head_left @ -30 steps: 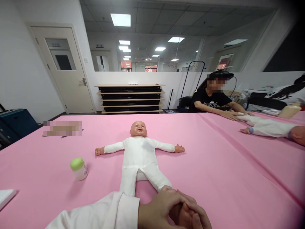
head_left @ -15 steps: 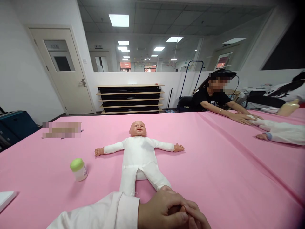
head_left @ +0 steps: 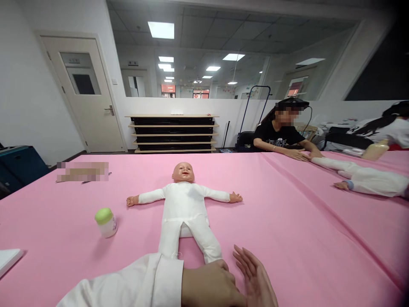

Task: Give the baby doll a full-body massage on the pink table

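Note:
A baby doll (head_left: 184, 202) in a white suit lies on its back, arms spread and head away from me. My left hand (head_left: 211, 283), in a white sleeve, is closed at the lower end of the doll's leg on the right side. The foot of that leg is hidden within my fingers. Just to the right, my right hand (head_left: 255, 277) is raised with its fingers stretched out and nothing in it. The doll's other foot is hidden behind my left sleeve.
A jar with a green lid (head_left: 106, 222) stands left of the doll on the pink tablecloth (head_left: 287, 230). A white object (head_left: 9, 260) lies at the left edge. Across the table a person (head_left: 283, 132) handles another doll (head_left: 367, 177); a pump bottle (head_left: 375, 149) stands behind it.
My right hand has come away from my left hand and opened, fingers pointing up. My left hand stays at the doll's leg, which has shifted slightly left.

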A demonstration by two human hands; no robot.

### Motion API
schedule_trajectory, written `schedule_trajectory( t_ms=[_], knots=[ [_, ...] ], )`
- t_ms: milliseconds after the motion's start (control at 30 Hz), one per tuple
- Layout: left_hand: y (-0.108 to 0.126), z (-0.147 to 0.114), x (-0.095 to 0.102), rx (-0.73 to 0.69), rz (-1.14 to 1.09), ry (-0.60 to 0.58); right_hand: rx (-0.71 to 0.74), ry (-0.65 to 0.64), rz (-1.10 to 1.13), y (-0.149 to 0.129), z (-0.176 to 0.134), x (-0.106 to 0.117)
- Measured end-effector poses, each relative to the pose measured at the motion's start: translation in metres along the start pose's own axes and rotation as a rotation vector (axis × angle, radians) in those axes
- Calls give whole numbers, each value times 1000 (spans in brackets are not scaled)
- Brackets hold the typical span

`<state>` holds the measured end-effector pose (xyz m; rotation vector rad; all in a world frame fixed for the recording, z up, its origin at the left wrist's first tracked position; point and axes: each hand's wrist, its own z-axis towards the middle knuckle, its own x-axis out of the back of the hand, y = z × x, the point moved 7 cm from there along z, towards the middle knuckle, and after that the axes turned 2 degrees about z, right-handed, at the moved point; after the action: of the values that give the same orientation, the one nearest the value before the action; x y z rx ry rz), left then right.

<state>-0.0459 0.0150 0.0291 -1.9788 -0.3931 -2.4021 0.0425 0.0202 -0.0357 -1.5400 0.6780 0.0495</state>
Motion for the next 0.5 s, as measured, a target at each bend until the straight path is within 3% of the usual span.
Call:
schedule_trajectory(
  t_ms=[100,167,267,333,367,433,500],
  knots=[
    [5,-2,-2,-3,42,-53,-40,-75,-66,-3,0,-9],
    [8,-8,19,20,-88,47,-55,-124,-122,-4,-1,-12],
    [3,-33,60,130,-428,298,-160,-206,-99,-2,-1,-11],
    [-13,-63,76,342,-656,486,-280,-262,-14,1,-1,-11],
    [-26,-83,77,517,-765,614,-338,-288,26,2,-2,-14],
    [-45,-132,65,883,-953,866,-433,-349,85,2,-5,-25],
    [-50,-174,40,1136,-1101,1032,-509,-435,105,-1,-10,-43]
  ],
)
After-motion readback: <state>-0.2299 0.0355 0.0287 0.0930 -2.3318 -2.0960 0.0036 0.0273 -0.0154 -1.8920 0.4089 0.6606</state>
